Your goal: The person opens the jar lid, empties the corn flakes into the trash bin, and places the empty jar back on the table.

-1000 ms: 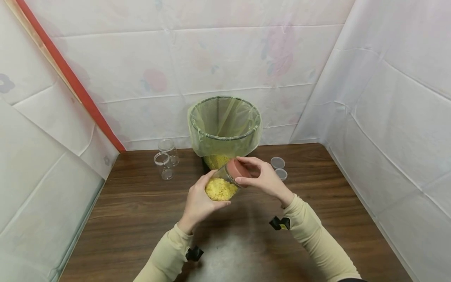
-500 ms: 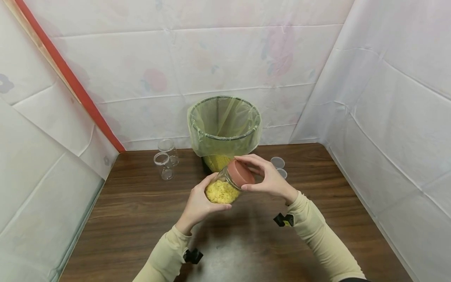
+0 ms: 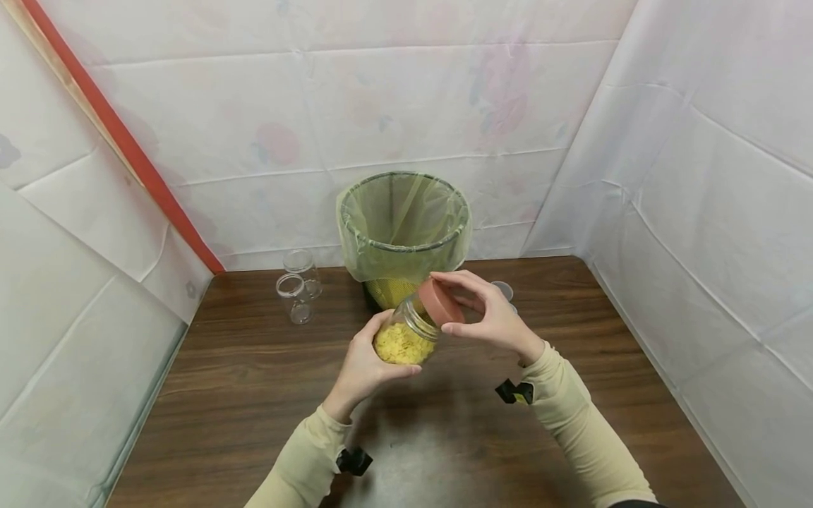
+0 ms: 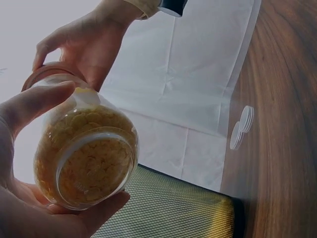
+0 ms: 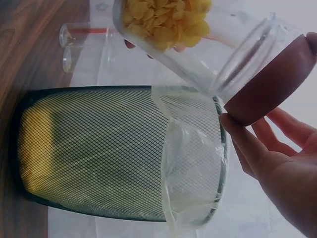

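Watching from a distance, I can read no lettering, brand, number or sign in any view, neither on the jar [image 3: 404,344] in front of the bin [image 5: 109,153], nor on the clear containers [image 3: 296,302] left of the bin

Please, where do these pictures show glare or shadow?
Head view: pale glare on the table, soft shadow near the left hand; left wrist view: upper left washed out, jar dim; right wrist view: bright upper right corner, lid dark.
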`<state>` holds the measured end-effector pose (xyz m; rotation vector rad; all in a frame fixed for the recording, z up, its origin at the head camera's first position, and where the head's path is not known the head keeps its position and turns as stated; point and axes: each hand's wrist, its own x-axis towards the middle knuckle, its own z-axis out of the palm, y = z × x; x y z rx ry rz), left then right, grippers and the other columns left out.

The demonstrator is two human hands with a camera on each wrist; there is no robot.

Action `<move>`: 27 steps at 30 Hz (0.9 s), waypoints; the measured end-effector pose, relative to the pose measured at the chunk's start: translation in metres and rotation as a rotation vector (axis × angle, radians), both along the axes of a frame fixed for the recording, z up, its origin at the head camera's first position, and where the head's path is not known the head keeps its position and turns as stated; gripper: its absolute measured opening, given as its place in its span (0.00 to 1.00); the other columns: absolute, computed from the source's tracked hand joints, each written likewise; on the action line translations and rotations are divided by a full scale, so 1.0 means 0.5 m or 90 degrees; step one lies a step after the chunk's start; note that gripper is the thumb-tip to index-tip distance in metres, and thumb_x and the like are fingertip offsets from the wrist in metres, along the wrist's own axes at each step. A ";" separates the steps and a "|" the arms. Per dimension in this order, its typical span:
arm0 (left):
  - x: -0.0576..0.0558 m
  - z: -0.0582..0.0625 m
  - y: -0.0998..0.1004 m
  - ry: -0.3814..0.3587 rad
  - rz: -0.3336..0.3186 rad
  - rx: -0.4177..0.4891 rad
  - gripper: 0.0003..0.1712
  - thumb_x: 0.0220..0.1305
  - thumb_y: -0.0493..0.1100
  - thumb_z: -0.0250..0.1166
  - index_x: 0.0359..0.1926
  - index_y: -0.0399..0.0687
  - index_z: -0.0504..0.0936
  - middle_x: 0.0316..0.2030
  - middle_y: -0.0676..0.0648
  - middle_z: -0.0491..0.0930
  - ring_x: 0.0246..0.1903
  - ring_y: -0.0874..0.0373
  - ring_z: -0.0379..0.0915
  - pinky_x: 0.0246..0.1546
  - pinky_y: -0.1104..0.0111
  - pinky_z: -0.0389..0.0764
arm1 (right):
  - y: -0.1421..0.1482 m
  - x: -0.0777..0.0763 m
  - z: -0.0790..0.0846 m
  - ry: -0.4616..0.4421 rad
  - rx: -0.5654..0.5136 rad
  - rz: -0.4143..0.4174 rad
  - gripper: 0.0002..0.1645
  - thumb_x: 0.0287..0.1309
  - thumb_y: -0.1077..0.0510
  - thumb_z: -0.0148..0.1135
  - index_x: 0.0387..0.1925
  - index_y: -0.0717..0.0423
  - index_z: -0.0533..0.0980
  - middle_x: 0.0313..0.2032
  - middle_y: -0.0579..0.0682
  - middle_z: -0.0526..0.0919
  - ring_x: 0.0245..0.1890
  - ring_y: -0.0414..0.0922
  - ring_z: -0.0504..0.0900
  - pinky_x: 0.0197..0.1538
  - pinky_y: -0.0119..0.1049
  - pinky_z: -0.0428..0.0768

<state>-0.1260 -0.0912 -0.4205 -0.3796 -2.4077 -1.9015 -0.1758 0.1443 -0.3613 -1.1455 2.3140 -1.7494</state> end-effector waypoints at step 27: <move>-0.010 -0.014 -0.006 -0.031 0.059 0.173 0.47 0.28 0.26 0.79 0.54 0.43 0.66 0.47 0.42 0.78 0.45 0.57 0.75 0.42 0.71 0.77 | 0.025 0.047 0.009 0.029 0.037 -0.114 0.41 0.42 0.70 0.72 0.61 0.69 0.67 0.56 0.62 0.72 0.56 0.53 0.74 0.58 0.50 0.74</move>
